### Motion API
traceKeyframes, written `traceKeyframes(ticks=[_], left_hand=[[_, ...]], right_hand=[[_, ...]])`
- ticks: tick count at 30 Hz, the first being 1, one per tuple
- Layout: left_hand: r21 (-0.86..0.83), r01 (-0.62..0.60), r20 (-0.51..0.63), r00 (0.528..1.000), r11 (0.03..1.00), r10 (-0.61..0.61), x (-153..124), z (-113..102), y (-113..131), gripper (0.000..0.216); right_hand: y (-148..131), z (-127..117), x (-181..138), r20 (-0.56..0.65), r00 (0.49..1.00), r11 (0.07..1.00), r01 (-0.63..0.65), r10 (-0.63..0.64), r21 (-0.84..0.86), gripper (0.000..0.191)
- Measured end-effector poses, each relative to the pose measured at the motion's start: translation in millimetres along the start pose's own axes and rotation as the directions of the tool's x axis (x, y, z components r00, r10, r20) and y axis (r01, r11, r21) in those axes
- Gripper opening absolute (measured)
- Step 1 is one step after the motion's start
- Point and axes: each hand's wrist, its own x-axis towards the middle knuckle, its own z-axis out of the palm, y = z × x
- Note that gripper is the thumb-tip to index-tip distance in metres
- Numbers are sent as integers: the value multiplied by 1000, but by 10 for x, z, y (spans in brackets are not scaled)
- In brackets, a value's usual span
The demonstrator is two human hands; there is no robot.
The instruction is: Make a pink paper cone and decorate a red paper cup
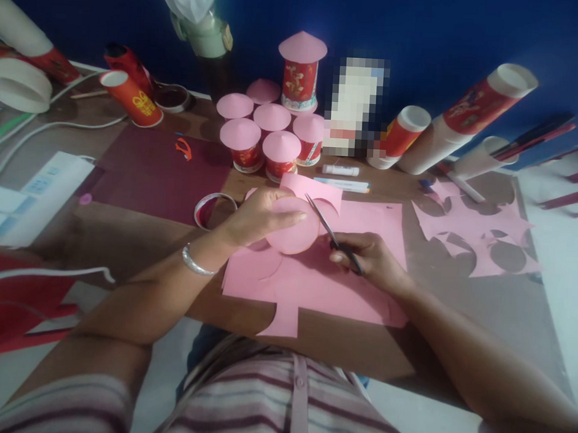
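Note:
My left hand grips a piece of pink paper with a rounded, nearly circular lower edge, the thumb lying across its face. A curved strip of pink paper stands up behind it; whether the two are still joined I cannot tell. My right hand is closed round the dark handles of a pair of scissors. The blades point up and left, crossing the paper's right edge. Beneath both hands lie pink paper sheets, with a notched pink offcut sticking out toward my body.
Several red paper cups with pink cone tops stand behind my hands. A glue stick and a marker lie before them. Pink scraps are at right, a tape roll at left. Tall cup stacks lean at back right.

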Motion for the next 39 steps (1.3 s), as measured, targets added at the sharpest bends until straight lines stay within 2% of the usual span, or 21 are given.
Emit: traceKeyframes(ticks=[11, 18, 22, 27, 33, 39], left_hand=[[29, 15, 3, 1000, 999, -15, -5, -24, 16, 36], [-60, -11, -34, 999, 998, 9, 9, 3, -11, 36], [-127, -25, -117, 993, 992, 10, 14, 36, 18, 33], [-111, -70, -161, 986, 991, 51, 10, 53, 31, 32], [-93, -23, -170, 985, 995, 7, -8, 119, -49, 36], [-26, -32, -187, 982, 999, 27, 3, 195, -93, 35]], right_hand=[[7, -37, 1, -3, 1000, 996, -4, 4, -84, 67], [5, -22, -10, -42, 998, 998, -38, 40, 40, 59], [49, -11, -9, -118, 993, 990, 34, -17, 140, 54], [119, 5, 3, -157, 988, 981, 37, -6, 192, 54], [117, 53, 45, -240, 970, 969, 79, -21, 233, 55], [100, 128, 71, -230, 973, 939, 62, 18, 338, 52]])
